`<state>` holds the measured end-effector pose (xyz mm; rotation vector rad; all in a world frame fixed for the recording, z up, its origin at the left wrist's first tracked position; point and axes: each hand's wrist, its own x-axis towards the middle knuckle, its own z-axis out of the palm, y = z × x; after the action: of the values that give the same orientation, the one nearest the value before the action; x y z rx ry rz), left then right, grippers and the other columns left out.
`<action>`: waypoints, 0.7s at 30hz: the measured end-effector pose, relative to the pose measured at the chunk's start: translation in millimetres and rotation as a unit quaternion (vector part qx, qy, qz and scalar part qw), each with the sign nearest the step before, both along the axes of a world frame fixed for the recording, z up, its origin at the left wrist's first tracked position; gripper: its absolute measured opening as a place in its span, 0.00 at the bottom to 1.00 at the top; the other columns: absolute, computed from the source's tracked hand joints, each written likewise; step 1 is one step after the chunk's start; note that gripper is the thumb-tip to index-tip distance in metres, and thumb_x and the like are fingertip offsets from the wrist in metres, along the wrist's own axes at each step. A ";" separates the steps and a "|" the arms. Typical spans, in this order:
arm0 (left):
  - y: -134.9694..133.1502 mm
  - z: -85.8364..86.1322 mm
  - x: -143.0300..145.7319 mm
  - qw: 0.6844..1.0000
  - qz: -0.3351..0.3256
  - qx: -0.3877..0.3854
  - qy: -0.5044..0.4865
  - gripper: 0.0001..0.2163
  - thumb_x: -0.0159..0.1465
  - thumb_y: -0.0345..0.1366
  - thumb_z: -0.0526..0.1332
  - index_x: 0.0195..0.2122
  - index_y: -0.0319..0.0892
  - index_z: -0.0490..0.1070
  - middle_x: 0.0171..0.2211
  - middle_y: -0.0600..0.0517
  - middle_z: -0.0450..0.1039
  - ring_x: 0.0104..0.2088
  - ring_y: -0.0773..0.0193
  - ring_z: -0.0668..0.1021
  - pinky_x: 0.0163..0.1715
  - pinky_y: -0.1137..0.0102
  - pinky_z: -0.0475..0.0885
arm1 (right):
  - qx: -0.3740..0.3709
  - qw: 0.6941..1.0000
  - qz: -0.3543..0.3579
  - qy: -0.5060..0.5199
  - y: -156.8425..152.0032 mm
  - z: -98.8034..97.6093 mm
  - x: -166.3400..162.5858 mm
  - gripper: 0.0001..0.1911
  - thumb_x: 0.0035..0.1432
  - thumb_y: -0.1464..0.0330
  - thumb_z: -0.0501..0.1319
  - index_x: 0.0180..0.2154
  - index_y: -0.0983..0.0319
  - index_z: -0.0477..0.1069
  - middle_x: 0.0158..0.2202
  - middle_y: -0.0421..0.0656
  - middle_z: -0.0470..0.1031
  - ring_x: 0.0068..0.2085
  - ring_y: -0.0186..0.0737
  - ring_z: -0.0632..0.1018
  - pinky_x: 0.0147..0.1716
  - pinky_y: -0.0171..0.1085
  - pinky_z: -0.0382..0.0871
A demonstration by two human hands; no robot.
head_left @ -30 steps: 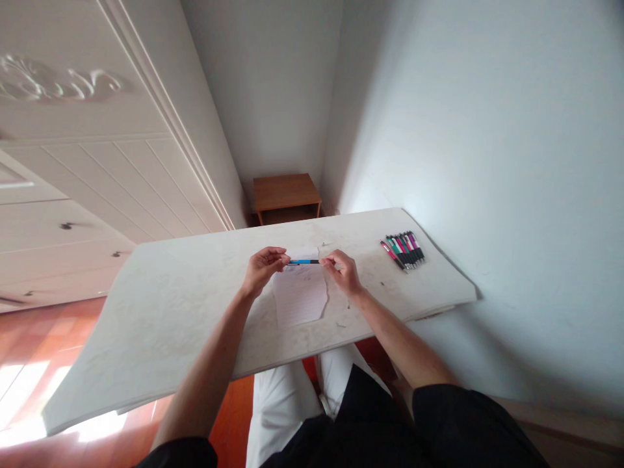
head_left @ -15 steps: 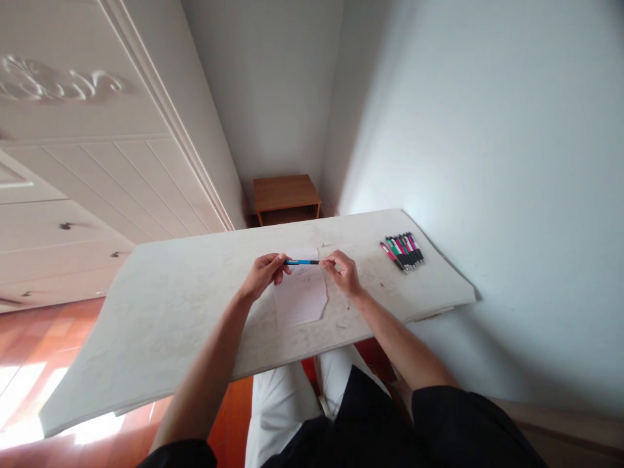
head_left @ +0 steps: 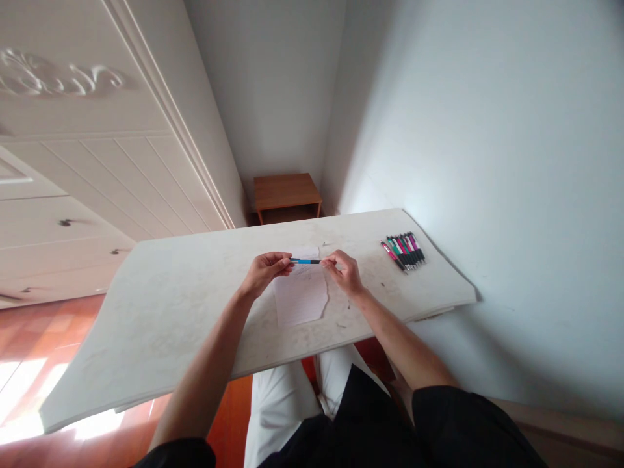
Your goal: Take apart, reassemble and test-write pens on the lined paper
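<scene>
A blue pen (head_left: 305, 261) with a black grip is held level between my two hands, above a torn sheet of paper (head_left: 301, 302) with faint marks on it. My left hand (head_left: 267, 270) pinches the pen's left end, thumb and fingers closed. At the other end, by the dark grip, the fingertips of my right hand (head_left: 344, 271) are closed on the pen and hide its tip. Off to the right lies a row of several pens (head_left: 403, 251) in pink, green and purple with black grips, side by side on the white table (head_left: 185, 305).
Small dark bits (head_left: 341, 325) lie on the tabletop near the paper. A wall (head_left: 511, 162) borders the table's right end. Past the far edge stands a low wooden stand (head_left: 285, 192), and a white cabinet (head_left: 97, 175) is at the left.
My left hand's fingers have shifted on the pen's left end, the thumb now lower and the fingers more drawn together. My right hand keeps its grip in nearly the same place.
</scene>
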<state>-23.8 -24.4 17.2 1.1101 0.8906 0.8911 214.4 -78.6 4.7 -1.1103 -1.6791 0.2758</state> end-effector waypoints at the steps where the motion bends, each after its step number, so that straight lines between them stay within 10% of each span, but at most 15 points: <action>1: 0.1 -1.3 1.0 0.999 0.006 0.032 0.016 0.23 0.48 0.47 0.74 0.40 0.35 0.78 0.29 0.46 0.80 0.27 0.64 0.79 0.33 0.67 0.77 | 0.001 1.000 -0.001 0.000 0.0 -0.2 0.1 0.13 0.64 0.61 0.60 0.29 0.60 0.73 0.26 0.41 0.72 0.28 0.36 0.72 0.32 0.36 0.67; 11: -0.1 -9.1 3.4 0.933 0.075 0.301 0.182 0.09 0.59 0.39 0.64 0.37 0.42 0.81 0.35 0.49 0.82 0.36 0.58 0.81 0.43 0.65 0.76 | -0.001 1.000 -0.013 0.012 -2.6 1.4 -1.6 0.13 0.63 0.62 0.59 0.28 0.60 0.72 0.26 0.42 0.74 0.29 0.36 0.73 0.32 0.36 0.68; 21: 1.3 -10.6 6.5 0.948 0.078 0.272 0.142 0.09 0.58 0.40 0.65 0.36 0.42 0.79 0.37 0.48 0.79 0.39 0.59 0.79 0.43 0.66 0.74 | -0.043 0.998 -0.005 0.040 2.9 -5.0 -3.0 0.13 0.62 0.58 0.60 0.30 0.60 0.71 0.28 0.42 0.74 0.30 0.37 0.73 0.34 0.36 0.70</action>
<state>-17.3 -23.1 6.6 1.6955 1.0066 1.1676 211.4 -75.7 -0.3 -1.1564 -1.6029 0.3840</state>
